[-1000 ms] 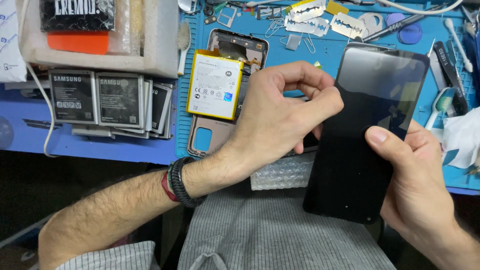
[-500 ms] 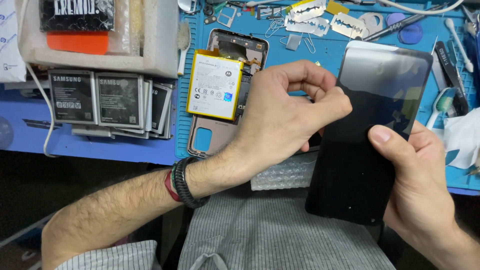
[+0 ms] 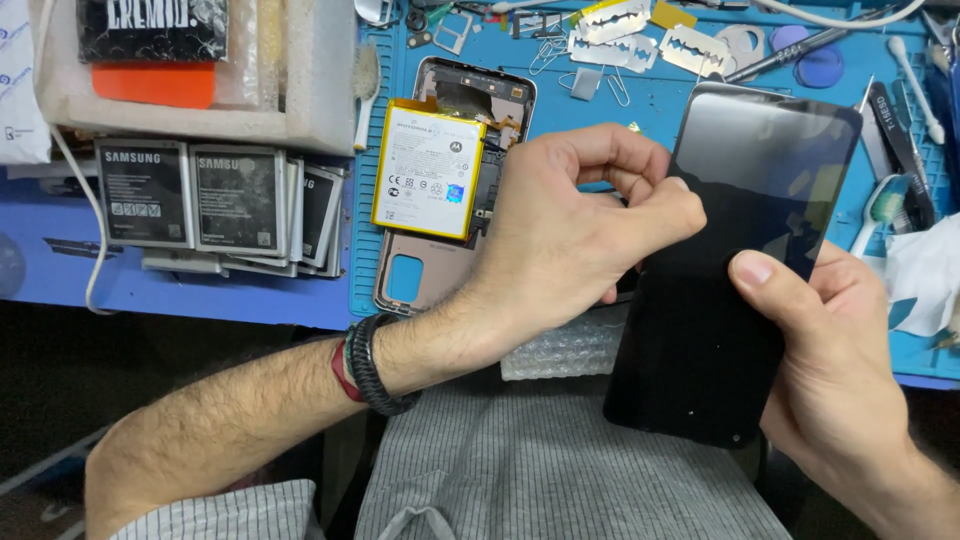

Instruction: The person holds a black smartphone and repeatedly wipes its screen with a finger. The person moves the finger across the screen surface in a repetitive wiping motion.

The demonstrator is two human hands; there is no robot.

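**Two hands on a black phone screen panel above a repair mat**

Head view. The right hand (image 3: 850, 370) grips a glossy black rectangular phone screen panel (image 3: 735, 270) from its right edge, thumb laid flat across the glass and the other fingers hidden behind it. The panel is held tilted above the front edge of the bench, its lower end over the person's lap. The left hand (image 3: 580, 230) is curled at the panel's left edge, thumb and forefinger pinched narrowly together against the glass; whether anything thin lies between those fingertips cannot be made out. A braided black wristband (image 3: 375, 365) circles the left wrist.

Behind the left hand, on the blue silicone work mat (image 3: 640, 110), lies an opened phone body with a pinkish back shell (image 3: 420, 275); its right side and lower corner are hidden by the hand. A yellow-edged white flat battery (image 3: 430, 180) sits on it. A strip of clear bubble wrap (image 3: 560, 350) shows below the left hand, partly covered by the panel.

At left stands a row of grey-labelled flat phone batteries (image 3: 200, 200) (the rear ones overlap and cannot be counted). Above them a white foam tray (image 3: 320, 90) is cut off by the top edge. Along the mat's far edge lie silver razor blades (image 3: 615, 20), and at right a white-and-green toothbrush (image 3: 880, 210) and dark hand tools (image 3: 900, 140), partly cut off by the frame.
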